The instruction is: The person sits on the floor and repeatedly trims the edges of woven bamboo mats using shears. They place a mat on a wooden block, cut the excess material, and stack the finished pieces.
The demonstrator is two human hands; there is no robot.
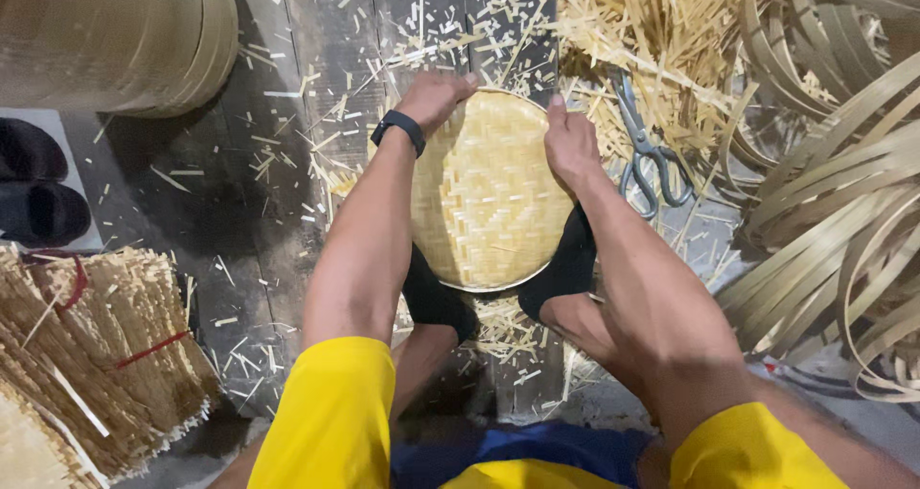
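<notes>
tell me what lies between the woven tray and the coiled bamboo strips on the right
In the head view, a pair of scissors lies on the floor between the woven tray and the coiled bamboo strips, among loose bamboo offcuts.

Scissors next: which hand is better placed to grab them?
Right, probably. The right hand grips the round woven bamboo tray on the rim nearest the grey metal scissors. The left hand, with the black wristband, grips the far rim.

Dark plank floor strewn with bamboo offcuts
</notes>
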